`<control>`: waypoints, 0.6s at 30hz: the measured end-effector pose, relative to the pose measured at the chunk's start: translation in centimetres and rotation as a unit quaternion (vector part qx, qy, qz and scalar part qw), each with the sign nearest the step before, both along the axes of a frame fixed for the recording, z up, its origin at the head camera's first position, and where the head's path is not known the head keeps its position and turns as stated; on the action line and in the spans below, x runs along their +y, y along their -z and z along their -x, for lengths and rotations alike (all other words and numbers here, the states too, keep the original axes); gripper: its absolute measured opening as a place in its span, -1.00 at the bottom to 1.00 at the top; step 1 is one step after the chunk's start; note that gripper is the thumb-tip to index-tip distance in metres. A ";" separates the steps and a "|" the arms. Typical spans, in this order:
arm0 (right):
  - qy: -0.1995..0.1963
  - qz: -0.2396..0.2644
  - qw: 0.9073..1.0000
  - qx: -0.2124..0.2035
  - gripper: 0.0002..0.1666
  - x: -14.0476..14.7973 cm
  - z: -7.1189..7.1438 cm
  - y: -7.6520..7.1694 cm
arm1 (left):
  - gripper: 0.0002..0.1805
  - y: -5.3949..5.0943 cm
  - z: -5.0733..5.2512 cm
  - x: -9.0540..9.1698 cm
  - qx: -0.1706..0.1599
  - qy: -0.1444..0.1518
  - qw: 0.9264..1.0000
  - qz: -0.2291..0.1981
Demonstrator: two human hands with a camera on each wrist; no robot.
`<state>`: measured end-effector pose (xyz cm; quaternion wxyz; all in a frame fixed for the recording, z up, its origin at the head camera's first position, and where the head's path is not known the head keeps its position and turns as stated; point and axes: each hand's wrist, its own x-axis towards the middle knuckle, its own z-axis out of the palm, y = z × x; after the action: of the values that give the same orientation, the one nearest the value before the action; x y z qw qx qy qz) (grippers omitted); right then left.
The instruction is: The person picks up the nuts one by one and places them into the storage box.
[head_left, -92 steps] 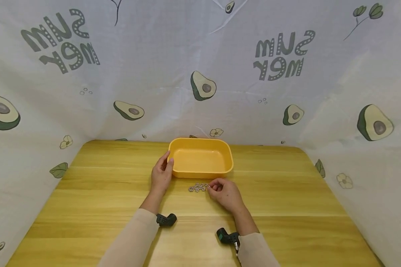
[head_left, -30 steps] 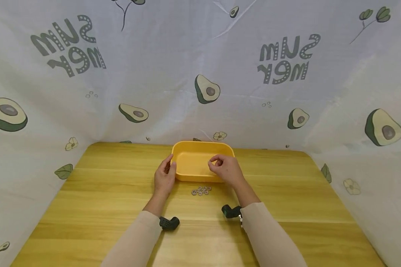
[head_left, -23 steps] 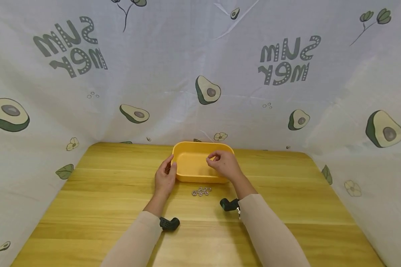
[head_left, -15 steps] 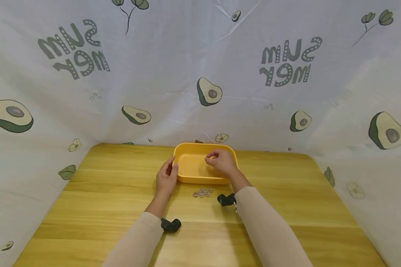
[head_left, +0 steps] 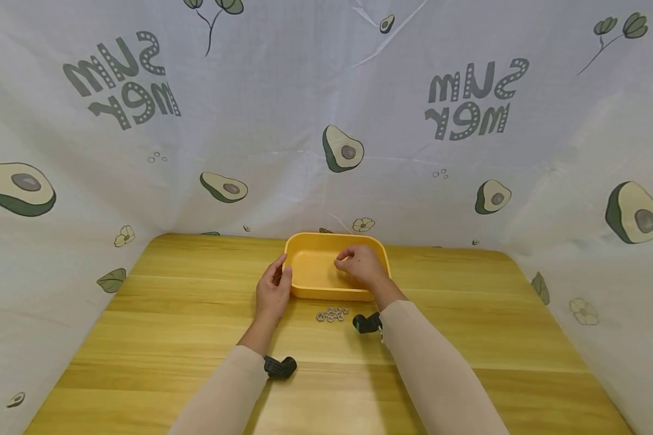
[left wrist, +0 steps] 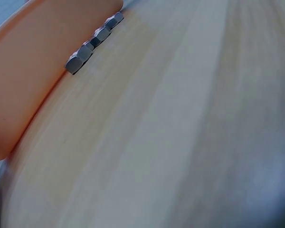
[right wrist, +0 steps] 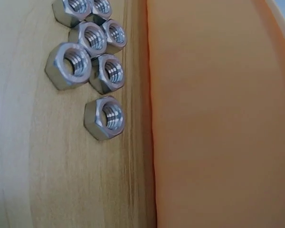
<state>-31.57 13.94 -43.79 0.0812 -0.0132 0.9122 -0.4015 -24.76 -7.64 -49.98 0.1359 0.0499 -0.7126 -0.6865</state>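
Hex nuts (right wrist: 84, 65): silver, faceted, threaded bores; clustered on bench (head_left: 185, 338), in front of yellow tray (head_left: 332, 293). Left grip (head_left: 272, 296): spread, touching tray. Right grip (head_left: 363, 266): above tray; pinched contents cannot be told. Curtain (head_left: 283, 115): mirrored "SUMMER".

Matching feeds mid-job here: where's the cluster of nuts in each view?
Head: nuts just below picture centre, on the near side of the bin.
Left wrist: nuts at upper left, in a slanting row along the bin's wall.
Right wrist: nuts at upper left, left of the bin.
Shared landmark: the bin, yellow from the head, orange from the wrists.
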 end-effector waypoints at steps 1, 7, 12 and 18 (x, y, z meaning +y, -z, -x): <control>0.003 0.004 1.000 0.000 -0.74 0.0 0.0 0.0 | -0.55 0.0 0.0 0.0 0.000 -0.001 1.000 0.001; 0.022 0.031 0.999 0.007 -0.73 0.0 0.0 -0.3 | -0.55 -0.1 0.0 0.1 -0.001 -0.009 1.000 0.003; 0.026 0.030 0.999 0.021 -0.74 -0.1 -0.3 -0.8 | -0.56 -0.1 -0.1 0.1 -0.003 -0.009 1.000 -0.001; 0.023 0.035 0.998 0.052 -0.74 -0.2 -0.9 -1.7 | -0.55 0.0 0.0 0.1 -0.002 -0.007 1.000 -0.001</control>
<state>-30.67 13.76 -42.07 0.0241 -0.0161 0.9007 -0.4335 -24.72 -7.53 -49.93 0.1389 0.0563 -0.7117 -0.6863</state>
